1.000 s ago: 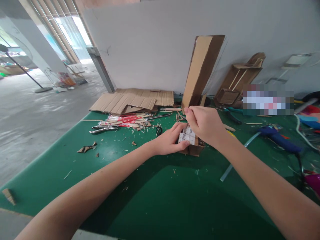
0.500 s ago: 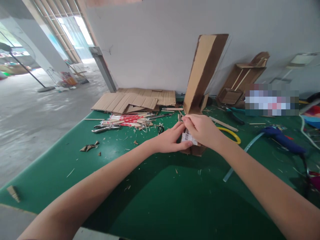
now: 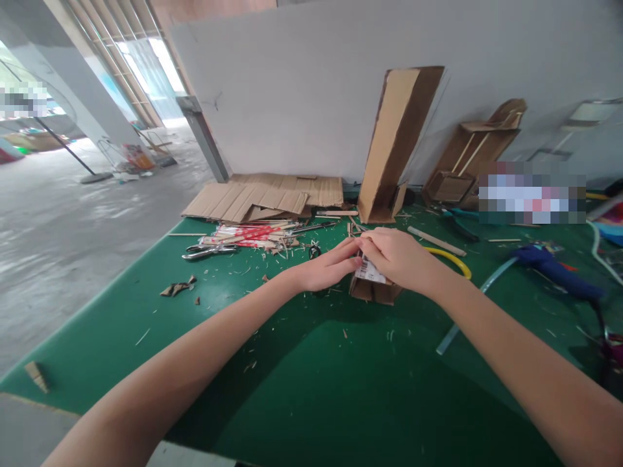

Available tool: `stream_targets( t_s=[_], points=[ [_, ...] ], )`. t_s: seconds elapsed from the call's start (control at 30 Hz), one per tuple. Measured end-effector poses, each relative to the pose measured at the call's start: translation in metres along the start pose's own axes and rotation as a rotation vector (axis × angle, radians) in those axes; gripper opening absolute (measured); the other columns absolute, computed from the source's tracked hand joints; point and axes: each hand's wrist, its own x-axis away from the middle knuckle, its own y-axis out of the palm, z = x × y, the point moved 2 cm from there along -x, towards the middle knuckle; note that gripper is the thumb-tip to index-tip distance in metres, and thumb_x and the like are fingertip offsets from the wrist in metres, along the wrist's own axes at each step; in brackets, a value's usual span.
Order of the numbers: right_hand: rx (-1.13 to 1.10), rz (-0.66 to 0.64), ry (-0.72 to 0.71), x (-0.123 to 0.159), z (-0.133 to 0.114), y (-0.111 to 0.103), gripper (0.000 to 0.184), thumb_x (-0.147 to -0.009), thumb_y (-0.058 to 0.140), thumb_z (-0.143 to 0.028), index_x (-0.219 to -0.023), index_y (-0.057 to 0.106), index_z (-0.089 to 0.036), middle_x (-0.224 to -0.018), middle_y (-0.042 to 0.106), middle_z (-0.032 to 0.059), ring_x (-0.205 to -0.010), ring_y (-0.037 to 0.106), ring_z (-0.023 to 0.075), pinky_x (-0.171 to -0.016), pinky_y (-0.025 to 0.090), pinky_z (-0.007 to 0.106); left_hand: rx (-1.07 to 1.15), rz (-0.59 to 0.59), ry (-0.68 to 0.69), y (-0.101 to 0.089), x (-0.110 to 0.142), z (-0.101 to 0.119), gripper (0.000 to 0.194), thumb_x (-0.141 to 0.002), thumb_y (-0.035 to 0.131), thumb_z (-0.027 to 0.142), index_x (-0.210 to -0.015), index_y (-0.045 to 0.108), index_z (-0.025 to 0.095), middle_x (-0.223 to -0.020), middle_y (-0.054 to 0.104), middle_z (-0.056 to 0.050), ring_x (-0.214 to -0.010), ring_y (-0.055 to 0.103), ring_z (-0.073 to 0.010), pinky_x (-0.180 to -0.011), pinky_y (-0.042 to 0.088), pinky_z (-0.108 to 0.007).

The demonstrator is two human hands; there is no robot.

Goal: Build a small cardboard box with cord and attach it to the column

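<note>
A small cardboard box (image 3: 374,290) with a white barcode label stands on the green table (image 3: 311,383) in front of me. My left hand (image 3: 327,267) rests against its left side, fingers stretched along its top edge. My right hand (image 3: 398,257) lies over the top of the box with fingers curled and pressed together at the top left corner. What the fingertips pinch there is hidden.
A tall folded cardboard piece (image 3: 395,143) leans on the wall behind. Flat cardboard sheets (image 3: 265,198), a heap of red-and-white chopsticks (image 3: 248,235), pliers (image 3: 202,251), a yellow ring (image 3: 452,259), a blue glue gun (image 3: 555,272) and a clear tube (image 3: 467,305) lie around. Cardboard scraps (image 3: 178,287) dot the mat.
My right hand has come down from above the box onto its top. My left hand slid up so its fingertips meet the right hand's at the top edge.
</note>
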Motion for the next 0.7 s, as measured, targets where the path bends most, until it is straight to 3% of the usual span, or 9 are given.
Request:
stream_targets(
  t_s=[0.33,0.7],
  points=[
    [-0.010,-0.072,-0.121,-0.003,0.005,0.002,0.039,-0.099,0.026,-0.035,-0.080,0.056,-0.019,-0.087,0.065,0.0089,-0.087,0.055,0.0222,-0.079,0.040,0.039,-0.027,0.039,0.015,0.002,-0.001,-0.007,0.032,-0.096,0.033,0.034,-0.119,0.051,0.021,-0.129,0.045,-0.009,-0.132,0.035,-0.0232,-0.117,0.021,-0.042],
    [0.034,-0.167,-0.066,0.001,0.000,-0.009,0.042,-0.099,0.026,-0.040,-0.078,0.056,-0.019,-0.087,0.063,0.0090,-0.088,0.054,0.0226,-0.075,0.039,0.038,-0.030,0.029,-0.001,0.001,0.001,-0.005,0.036,-0.095,0.034,0.032,-0.128,0.046,0.022,-0.136,0.044,-0.008,-0.132,0.037,-0.0233,-0.115,0.026,-0.042]
  ],
)
